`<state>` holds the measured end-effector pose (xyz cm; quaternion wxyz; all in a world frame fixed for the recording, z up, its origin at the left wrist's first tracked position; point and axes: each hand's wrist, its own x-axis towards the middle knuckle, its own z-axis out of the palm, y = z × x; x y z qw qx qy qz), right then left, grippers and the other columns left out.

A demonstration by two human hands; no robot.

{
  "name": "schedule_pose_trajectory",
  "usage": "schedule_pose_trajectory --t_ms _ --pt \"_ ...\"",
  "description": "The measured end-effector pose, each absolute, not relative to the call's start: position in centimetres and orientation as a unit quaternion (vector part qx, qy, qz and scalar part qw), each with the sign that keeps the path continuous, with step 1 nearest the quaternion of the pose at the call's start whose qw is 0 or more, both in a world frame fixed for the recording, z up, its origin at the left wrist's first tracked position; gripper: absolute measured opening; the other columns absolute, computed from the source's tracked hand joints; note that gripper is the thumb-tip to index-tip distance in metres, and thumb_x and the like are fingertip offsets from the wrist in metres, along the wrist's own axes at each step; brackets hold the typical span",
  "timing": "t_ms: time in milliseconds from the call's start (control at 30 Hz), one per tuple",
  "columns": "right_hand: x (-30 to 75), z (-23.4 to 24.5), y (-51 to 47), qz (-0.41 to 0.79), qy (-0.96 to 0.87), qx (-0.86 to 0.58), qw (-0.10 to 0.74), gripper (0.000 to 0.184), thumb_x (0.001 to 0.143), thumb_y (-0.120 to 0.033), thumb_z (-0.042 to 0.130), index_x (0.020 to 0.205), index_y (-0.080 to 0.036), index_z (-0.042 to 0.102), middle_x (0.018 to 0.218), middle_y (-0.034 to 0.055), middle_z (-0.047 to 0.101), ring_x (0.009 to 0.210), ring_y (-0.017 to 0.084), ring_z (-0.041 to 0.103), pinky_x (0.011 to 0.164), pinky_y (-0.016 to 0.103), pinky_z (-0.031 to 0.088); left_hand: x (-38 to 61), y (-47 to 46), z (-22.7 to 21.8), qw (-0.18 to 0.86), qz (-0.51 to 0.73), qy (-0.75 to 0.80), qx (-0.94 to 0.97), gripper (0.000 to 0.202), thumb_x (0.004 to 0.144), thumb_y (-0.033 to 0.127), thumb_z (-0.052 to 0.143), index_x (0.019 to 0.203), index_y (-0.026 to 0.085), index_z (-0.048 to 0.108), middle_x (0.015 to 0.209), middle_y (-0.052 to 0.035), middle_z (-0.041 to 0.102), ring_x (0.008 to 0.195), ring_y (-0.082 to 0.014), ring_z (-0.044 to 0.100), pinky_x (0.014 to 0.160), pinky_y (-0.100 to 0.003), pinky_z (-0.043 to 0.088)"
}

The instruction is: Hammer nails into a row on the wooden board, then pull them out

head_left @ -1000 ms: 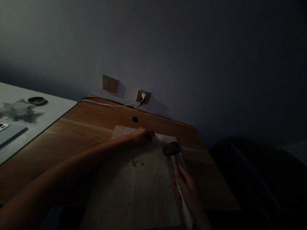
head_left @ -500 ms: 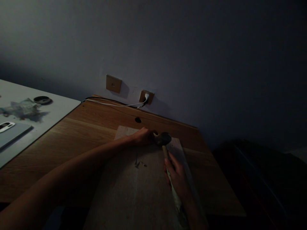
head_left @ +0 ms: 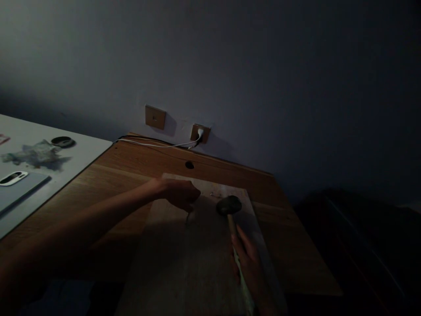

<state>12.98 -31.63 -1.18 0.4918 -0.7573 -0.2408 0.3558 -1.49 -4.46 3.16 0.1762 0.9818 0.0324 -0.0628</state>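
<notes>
A pale wooden board (head_left: 171, 259) lies on the brown wooden desk (head_left: 108, 175). My right hand (head_left: 248, 259) is wrapped round the light handle of a hammer (head_left: 229, 205), whose dark head hovers over the board's far right part. My left hand (head_left: 179, 194) reaches across the board with its fingers curled downward over the loose nails (head_left: 188, 216). The dim light hides whether the fingers hold one. Near the board's far edge, two small nail heads (head_left: 214, 195) show faintly.
A white table (head_left: 66, 156) adjoins the desk on the left, carrying a grey tablet-like slab (head_left: 19, 188), crumpled wrapping (head_left: 36, 154) and a dark round lid (head_left: 63, 141). A white cable (head_left: 158, 145) runs to a wall socket (head_left: 199, 132). A dark cable hole (head_left: 189, 165) sits behind the board.
My left hand has pulled back from the board's far edge toward the loose nails. The hammer head swung left to my left hand's fingers, then drew back to the right.
</notes>
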Motion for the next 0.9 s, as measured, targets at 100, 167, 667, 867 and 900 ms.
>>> schedule_pose_trajectory --t_ms 100,167,667,867,900 --pt "13.0 -1.6 -31.5 0.366 -0.243 -0.744 0.503 0.079 0.080 -0.070 0.063 0.139 -0.019 0.057 0.061 -0.0071 0.050 0.034 0.007 0.038 0.028 0.018 0.034 -2.7 -5.5 2.6 0.181 -0.024 -0.001 0.983 0.003 0.085 0.016 0.067 0.083 0.017 0.066 0.086 -0.0046 0.068 0.072 -0.0159 0.061 0.061 -0.024 0.040" --pt "13.0 -1.6 -31.4 0.372 -0.246 -0.741 0.502 0.077 0.081 -0.070 0.062 0.139 -0.019 0.056 0.061 -0.0074 0.050 0.034 0.006 0.038 0.028 0.018 0.033 -3.1 -5.8 2.3 0.202 -0.002 -0.020 0.979 0.009 0.088 0.010 0.062 0.084 0.017 0.066 0.087 -0.0044 0.067 0.072 -0.0144 0.062 0.062 -0.023 0.042" --pt "12.9 -1.1 -31.4 0.375 -0.245 -0.739 0.504 0.072 0.083 -0.065 0.063 0.137 -0.019 0.055 0.063 -0.0077 0.050 0.034 0.006 0.040 0.027 0.017 0.033 -3.8 -7.2 1.9 0.155 0.073 0.006 0.985 0.009 0.092 0.011 0.059 0.086 0.016 0.064 0.088 -0.0045 0.063 0.071 -0.0146 0.061 0.062 -0.025 0.042" --pt "13.2 -1.7 -31.3 0.366 -0.260 -0.736 0.507 0.067 0.085 -0.066 0.060 0.133 -0.020 0.057 0.063 -0.0078 0.050 0.033 0.006 0.038 0.026 0.017 0.033 -3.7 -6.7 2.2 0.196 0.041 0.031 0.979 0.009 0.086 0.016 0.067 0.094 0.019 0.064 0.089 -0.0031 0.064 0.073 -0.0150 0.062 0.060 -0.024 0.041" --pt "13.2 -1.7 -31.3 0.366 -0.265 -0.734 0.507 0.066 0.085 -0.065 0.060 0.133 -0.020 0.058 0.062 -0.0080 0.050 0.032 0.006 0.038 0.026 0.017 0.033 -3.8 -6.5 2.4 0.204 0.028 0.033 0.978 0.012 0.083 0.016 0.069 0.094 0.019 0.064 0.089 -0.0028 0.064 0.073 -0.0149 0.062 0.060 -0.024 0.041"
